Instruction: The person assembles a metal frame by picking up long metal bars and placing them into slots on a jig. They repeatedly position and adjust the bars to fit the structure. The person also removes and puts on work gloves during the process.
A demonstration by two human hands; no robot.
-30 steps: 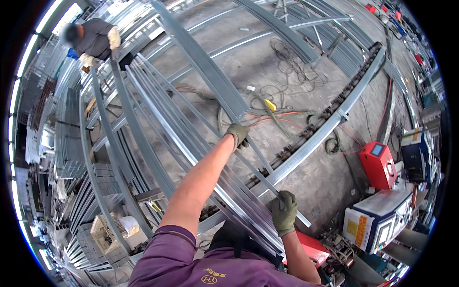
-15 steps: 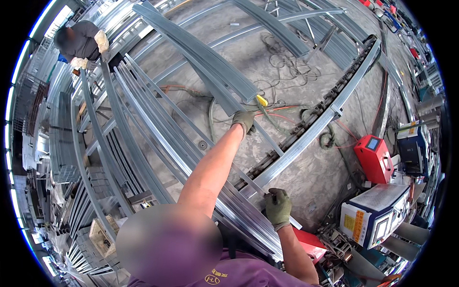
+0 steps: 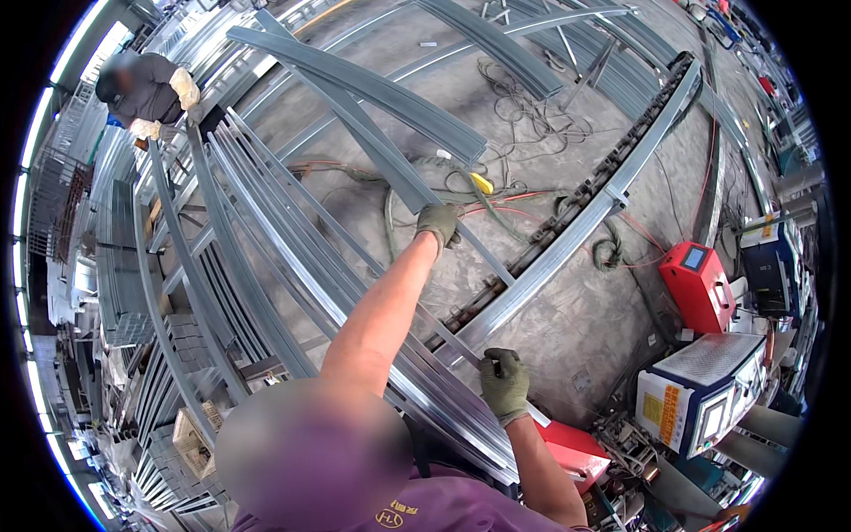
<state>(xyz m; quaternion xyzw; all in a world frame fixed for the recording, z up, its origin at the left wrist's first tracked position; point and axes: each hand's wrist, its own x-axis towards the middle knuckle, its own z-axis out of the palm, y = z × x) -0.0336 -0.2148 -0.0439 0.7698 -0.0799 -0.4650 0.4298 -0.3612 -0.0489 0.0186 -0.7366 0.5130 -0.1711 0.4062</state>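
My left hand (image 3: pixel 437 223), in an olive work glove, is closed around the near end of a long grey steel channel (image 3: pixel 381 162). Across that channel lies a second, wider steel profile (image 3: pixel 372 84), its near end off to the right of my hand. My right hand (image 3: pixel 504 383), gloved alike, is curled closed beside a thin metal bar (image 3: pixel 456 344); what its fingers hold, if anything, is hidden. Several shiny long profiles (image 3: pixel 292 257) run from far left to near my waist.
A conveyor-like chain rail (image 3: pixel 581 226) slants across the right. Hoses and cables (image 3: pixel 532 120) lie on the concrete floor. A red machine (image 3: pixel 696 284) and a white-and-blue unit (image 3: pixel 700 381) stand at right. Another person (image 3: pixel 151 93) in light gloves handles profiles at far left.
The two profiles beyond my left hand have swung into a wider cross, their far ends now apart. My left hand has shifted slightly left with the channel; my right hand moved little.
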